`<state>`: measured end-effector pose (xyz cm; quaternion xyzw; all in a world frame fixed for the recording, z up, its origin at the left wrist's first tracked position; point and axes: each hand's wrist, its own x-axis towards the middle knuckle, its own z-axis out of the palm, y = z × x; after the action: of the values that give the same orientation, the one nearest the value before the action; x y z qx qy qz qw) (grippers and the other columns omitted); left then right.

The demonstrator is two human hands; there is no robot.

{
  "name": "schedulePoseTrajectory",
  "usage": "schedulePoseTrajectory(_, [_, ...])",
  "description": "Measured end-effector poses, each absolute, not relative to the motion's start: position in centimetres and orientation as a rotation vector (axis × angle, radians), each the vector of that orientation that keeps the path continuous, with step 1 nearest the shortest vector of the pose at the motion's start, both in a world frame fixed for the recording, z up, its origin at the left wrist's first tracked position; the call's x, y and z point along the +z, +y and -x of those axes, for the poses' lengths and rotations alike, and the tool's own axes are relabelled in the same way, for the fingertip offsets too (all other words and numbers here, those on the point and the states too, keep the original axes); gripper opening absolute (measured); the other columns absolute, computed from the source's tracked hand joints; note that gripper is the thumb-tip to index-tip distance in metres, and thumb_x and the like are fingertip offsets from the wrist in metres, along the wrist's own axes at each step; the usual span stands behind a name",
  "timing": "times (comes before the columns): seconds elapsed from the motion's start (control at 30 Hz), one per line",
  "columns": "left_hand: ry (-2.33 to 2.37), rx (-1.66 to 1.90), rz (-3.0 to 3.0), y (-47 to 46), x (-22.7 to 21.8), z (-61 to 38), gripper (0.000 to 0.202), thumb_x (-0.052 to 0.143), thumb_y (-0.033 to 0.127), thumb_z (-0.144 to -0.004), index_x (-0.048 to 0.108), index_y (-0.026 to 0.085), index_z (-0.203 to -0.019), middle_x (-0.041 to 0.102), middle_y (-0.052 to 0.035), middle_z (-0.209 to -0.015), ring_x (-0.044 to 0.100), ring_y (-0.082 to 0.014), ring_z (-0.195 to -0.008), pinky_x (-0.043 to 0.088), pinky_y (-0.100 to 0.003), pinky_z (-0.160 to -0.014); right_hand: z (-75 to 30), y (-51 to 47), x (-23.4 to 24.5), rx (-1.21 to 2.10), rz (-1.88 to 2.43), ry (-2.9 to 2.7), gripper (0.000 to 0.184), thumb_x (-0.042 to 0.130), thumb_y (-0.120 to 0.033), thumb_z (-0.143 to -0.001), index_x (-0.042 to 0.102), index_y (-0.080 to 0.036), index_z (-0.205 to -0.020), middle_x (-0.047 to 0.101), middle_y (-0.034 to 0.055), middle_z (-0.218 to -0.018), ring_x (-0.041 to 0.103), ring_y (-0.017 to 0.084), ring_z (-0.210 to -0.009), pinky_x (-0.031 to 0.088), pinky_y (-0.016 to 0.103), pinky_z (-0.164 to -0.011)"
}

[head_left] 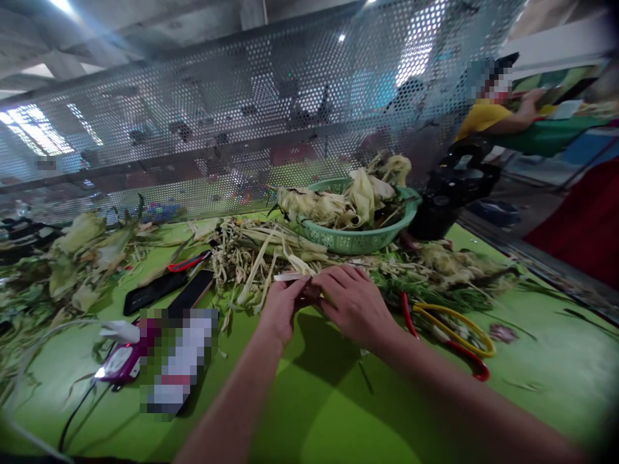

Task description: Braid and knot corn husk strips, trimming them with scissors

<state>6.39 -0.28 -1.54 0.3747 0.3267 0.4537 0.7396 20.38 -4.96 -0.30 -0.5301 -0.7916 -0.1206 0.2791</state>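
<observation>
My left hand (280,312) and my right hand (355,306) meet over the green table, fingertips touching or nearly so. A thin whitish strip (289,277) sticks out to the left from my left hand's closed thumb and fingers; its kind is unclear. My right hand's fingers are curled against the left fingertips, and whatever they grip is hidden beneath them. Just beyond both hands lies a heap of dry corn husks and stalk scraps (264,251). To the right of my right hand are red and yellow looped tool handles (464,328), partly beneath scraps.
A green plastic basket (358,240) full of corn husks stands behind the heap, before a perforated metal screen (232,135). At left lie phones (191,293), a red cutter (188,261), a purple device (120,362) with cables, and leaves (72,270). A person in yellow (483,119) works at far right.
</observation>
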Motion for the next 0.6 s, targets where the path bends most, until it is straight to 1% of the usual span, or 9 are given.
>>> schedulePoseTrajectory(0.07, [0.698,1.008,-0.778,-0.4,-1.6,-6.6,0.021,0.075,0.027,-0.065,0.063,0.014,-0.075,0.06,-0.0001,-0.07,0.054,-0.0093,-0.063,0.045,-0.024,-0.066,-20.5,-4.9,-0.6,-0.351,1.384,-2.094,0.009,0.054,-0.023,-0.088,0.062,-0.019,-0.088,0.066,0.0059,-0.089,0.055,0.021,-0.085,0.036,0.033,-0.077])
schedulePoseTrajectory(0.13, [0.657,0.996,-0.707,-0.6,-1.8,-6.8,0.021,0.076,0.028,-0.065,0.064,0.014,-0.075,0.061,-0.0004,-0.072,0.053,-0.0084,-0.064,0.044,-0.023,-0.067,-20.6,-5.0,-0.7,-0.336,1.339,-2.056,0.014,0.05,-0.023,-0.09,0.062,-0.019,-0.084,0.067,0.0051,-0.086,0.055,0.019,-0.081,0.037,0.032,-0.076])
schedulePoseTrajectory(0.3, [0.623,0.886,-0.738,-0.9,-1.9,-7.3,0.024,0.069,0.035,-0.073,0.068,0.015,-0.086,0.064,-0.0043,-0.084,0.052,-0.0095,-0.07,0.041,-0.022,-0.067,-20.7,-5.2,-0.6,-0.25,1.288,-2.026,0.015,0.049,-0.02,-0.09,0.064,-0.02,-0.089,0.068,0.0063,-0.091,0.056,0.019,-0.085,0.039,0.033,-0.08])
schedulePoseTrajectory(0.37, [0.648,0.904,-0.815,-1.0,-1.8,-7.2,0.024,0.068,0.036,-0.074,0.069,0.014,-0.083,0.064,-0.0042,-0.081,0.05,-0.0093,-0.068,0.04,-0.022,-0.067,-20.6,-5.2,-0.5,-0.261,1.294,-2.033,0.015,0.05,-0.02,-0.09,0.065,-0.02,-0.088,0.068,0.0062,-0.09,0.056,0.02,-0.085,0.039,0.033,-0.08])
schedulePoseTrajectory(0.5, [0.731,0.968,-0.971,-0.6,-1.8,-6.8,0.025,0.066,0.037,-0.074,0.068,0.012,-0.073,0.061,-0.0021,-0.069,0.048,-0.0101,-0.066,0.037,-0.022,-0.066,-20.0,-5.5,-0.1,-0.334,1.312,-2.078,0.017,0.05,-0.02,-0.09,0.066,-0.019,-0.086,0.067,0.0066,-0.086,0.054,0.02,-0.08,0.038,0.033,-0.074])
schedulePoseTrajectory(0.6, [0.743,0.978,-1.032,-0.2,-1.8,-6.3,0.025,0.064,0.037,-0.075,0.068,0.012,-0.073,0.059,-0.0012,-0.065,0.047,-0.011,-0.065,0.036,-0.024,-0.067,-19.6,-5.6,-0.2,-0.395,1.292,-2.142,0.016,0.049,-0.018,-0.089,0.066,-0.019,-0.087,0.066,0.0066,-0.086,0.051,0.019,-0.078,0.037,0.032,-0.073])
